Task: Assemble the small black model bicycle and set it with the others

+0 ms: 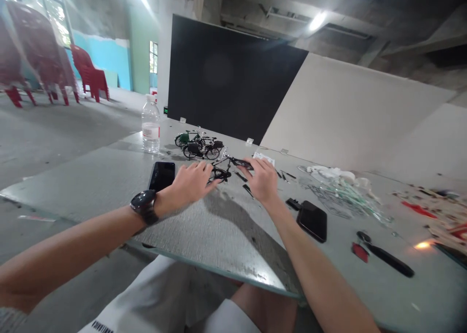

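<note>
A black model bicycle [220, 173] is framed by the half-open left hand [191, 182] and right hand [260, 179], any hold unclear, and could be knocked by a slip into the model bicycles [199, 145] behind it.

The miniature bicycle [220, 174] looks like thin, black-painted metal with a slight sheen. The water bottle [151, 128] is clear, smooth, glossy plastic, and the phone [161, 175] has a glossy black glass face. The bench [109, 177] is grey, matt and finely speckled, with a glassy front edge. The stacked chairs [89, 67] are moulded red plastic.
</note>
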The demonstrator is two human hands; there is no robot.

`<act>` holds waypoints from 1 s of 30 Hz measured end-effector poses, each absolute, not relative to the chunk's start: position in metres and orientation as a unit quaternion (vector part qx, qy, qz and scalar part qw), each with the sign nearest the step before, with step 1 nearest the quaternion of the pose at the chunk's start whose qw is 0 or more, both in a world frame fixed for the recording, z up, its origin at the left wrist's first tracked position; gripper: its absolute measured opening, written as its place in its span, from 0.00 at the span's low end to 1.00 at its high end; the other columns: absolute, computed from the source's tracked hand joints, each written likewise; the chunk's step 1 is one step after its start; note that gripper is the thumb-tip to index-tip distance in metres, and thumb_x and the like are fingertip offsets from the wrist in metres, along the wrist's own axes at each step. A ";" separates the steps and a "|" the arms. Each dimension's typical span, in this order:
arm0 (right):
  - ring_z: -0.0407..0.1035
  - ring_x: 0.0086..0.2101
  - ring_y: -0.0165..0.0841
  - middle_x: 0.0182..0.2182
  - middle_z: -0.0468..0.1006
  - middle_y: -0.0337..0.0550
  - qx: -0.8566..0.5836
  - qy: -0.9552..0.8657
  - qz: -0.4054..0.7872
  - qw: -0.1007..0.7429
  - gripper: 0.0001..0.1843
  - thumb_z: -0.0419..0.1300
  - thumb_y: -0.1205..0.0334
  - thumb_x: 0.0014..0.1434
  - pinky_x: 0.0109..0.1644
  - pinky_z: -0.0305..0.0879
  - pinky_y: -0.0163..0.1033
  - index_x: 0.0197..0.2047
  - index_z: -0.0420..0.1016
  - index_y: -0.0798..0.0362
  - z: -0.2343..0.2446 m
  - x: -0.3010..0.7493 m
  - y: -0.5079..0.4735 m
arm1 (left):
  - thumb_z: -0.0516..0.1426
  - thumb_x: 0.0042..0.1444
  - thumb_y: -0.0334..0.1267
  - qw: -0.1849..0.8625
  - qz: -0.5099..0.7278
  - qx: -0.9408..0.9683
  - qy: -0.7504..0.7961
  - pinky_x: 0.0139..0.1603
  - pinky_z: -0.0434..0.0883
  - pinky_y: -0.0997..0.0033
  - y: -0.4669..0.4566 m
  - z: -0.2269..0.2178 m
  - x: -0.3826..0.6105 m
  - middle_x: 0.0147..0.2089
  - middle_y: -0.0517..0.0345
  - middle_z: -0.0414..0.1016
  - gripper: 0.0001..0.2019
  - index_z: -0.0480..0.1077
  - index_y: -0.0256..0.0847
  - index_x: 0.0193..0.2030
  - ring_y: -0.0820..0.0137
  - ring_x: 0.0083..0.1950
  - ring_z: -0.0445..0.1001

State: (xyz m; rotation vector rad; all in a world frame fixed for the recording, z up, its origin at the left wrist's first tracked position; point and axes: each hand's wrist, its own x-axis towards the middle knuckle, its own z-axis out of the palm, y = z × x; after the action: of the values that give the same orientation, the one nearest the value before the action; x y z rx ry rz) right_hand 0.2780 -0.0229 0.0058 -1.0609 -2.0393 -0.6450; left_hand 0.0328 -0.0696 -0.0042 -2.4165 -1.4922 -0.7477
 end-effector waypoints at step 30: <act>0.74 0.42 0.45 0.40 0.84 0.50 -0.435 -0.796 -0.214 0.363 0.22 0.55 0.44 0.69 0.47 0.67 0.49 0.50 0.80 0.51 0.002 0.281 -0.018 | 0.51 0.57 0.52 -0.079 -0.198 -0.679 -0.702 0.65 0.57 0.45 0.007 -0.053 -0.056 0.62 0.39 0.64 0.27 0.69 0.40 0.58 0.44 0.66 0.59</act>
State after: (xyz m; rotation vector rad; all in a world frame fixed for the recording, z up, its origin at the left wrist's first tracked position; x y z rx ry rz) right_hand 0.2813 -0.0179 0.0022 -1.1207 -2.0486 -0.5517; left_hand -0.0557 0.0070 -0.0534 -2.2484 -2.3240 -0.6540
